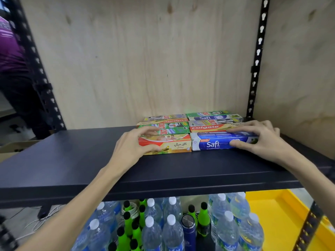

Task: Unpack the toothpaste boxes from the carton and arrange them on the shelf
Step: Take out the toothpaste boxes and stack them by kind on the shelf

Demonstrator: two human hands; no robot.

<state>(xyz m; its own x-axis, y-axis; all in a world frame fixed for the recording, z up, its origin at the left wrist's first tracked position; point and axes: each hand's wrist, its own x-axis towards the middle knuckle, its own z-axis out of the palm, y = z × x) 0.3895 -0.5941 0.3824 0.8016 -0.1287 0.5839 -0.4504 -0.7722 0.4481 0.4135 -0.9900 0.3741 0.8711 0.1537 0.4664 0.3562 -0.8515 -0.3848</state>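
Your left hand (133,144) fingers curl around the red-and-yellow toothpaste box (167,144); your right hand (259,140) pinches the blue Safi box (213,143), both boxes fronting stacked rows on the dark shelf (72,160) before a plywood back panel (136,60).

1. Your left hand (133,144) reaches far forward, fingers curled, thumb low and near, forearm bare.
2. Your right hand (261,140) mirrors it at the right, fingers pointing left.

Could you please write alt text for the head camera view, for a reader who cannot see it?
Two hands press toothpaste boxes on a dark shelf: the left hand holds a red box, the right hand a blue Safi box. Water bottles stand below.
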